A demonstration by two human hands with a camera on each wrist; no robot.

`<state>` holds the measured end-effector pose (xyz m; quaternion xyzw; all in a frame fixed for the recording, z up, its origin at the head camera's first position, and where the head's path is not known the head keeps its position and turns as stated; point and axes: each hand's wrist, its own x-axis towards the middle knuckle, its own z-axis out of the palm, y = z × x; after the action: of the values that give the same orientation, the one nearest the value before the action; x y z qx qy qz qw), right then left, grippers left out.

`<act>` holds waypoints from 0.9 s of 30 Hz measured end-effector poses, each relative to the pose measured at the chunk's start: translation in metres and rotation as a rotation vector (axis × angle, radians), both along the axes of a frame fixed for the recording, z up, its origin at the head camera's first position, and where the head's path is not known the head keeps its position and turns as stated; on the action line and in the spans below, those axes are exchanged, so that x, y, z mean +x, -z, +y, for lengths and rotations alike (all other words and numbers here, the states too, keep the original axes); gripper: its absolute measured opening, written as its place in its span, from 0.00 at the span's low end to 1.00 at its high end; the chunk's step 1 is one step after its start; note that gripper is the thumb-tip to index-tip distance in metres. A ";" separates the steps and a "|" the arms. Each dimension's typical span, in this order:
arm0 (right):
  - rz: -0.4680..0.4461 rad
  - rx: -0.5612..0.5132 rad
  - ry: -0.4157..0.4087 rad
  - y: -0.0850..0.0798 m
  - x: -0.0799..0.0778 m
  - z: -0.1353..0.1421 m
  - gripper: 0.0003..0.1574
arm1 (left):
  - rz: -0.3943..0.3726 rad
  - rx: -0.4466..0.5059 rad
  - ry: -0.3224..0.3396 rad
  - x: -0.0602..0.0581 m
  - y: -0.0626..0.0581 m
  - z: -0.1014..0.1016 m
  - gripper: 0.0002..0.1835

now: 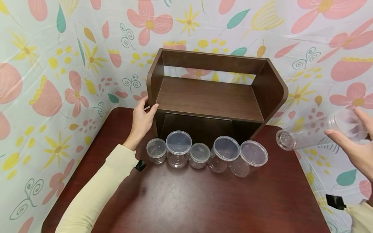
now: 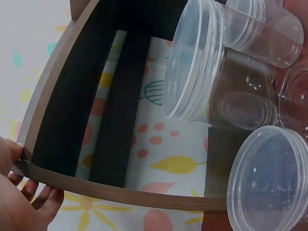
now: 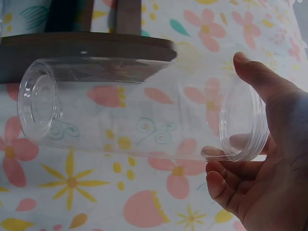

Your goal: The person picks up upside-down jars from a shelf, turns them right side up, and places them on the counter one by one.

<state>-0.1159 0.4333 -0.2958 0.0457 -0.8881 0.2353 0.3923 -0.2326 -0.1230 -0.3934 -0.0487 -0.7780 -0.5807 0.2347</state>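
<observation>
A dark brown two-tier wooden shelf (image 1: 207,95) stands at the back of the table. My left hand (image 1: 142,119) grips its left side panel, thumb on the front edge and fingers around the outer side, as the left wrist view also shows. Off to the right, my right hand (image 3: 269,159) holds a tall clear plastic jar (image 3: 144,110) around its lid end. The jar lies nearly sideways in the air, its base pointing toward the shelf. Nothing shows inside it.
In front of the shelf stand several lidded clear jars in a row, including a small jar (image 1: 199,157) in the middle and a larger jar (image 1: 253,155) at the right end. The dark red table (image 1: 204,200) meets flower-patterned cloth (image 1: 58,97) behind and left.
</observation>
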 end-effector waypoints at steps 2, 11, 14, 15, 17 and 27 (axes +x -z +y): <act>-0.026 -0.025 -0.040 0.005 -0.002 0.001 0.46 | -0.001 -0.006 0.002 0.000 0.000 0.000 0.26; -0.311 0.024 -0.036 0.019 -0.005 -0.003 0.53 | -0.031 -0.030 -0.002 0.000 -0.004 -0.002 0.26; -0.342 0.041 -0.057 0.023 -0.008 -0.003 0.54 | -0.027 -0.029 -0.003 0.000 -0.004 -0.003 0.26; -0.343 0.042 -0.059 0.025 -0.009 -0.003 0.54 | -0.026 -0.030 -0.003 0.000 -0.004 -0.003 0.26; -0.341 0.041 -0.058 0.028 -0.010 -0.002 0.54 | -0.022 -0.029 -0.002 -0.001 -0.004 -0.003 0.26; -0.376 0.029 -0.074 0.045 -0.014 -0.004 0.53 | -0.020 -0.037 -0.005 -0.002 -0.005 -0.005 0.26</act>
<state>-0.1302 0.4296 -0.3411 0.0390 -0.9468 0.2409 0.2097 -0.2346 -0.1277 -0.3887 -0.0453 -0.7911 -0.5661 0.2274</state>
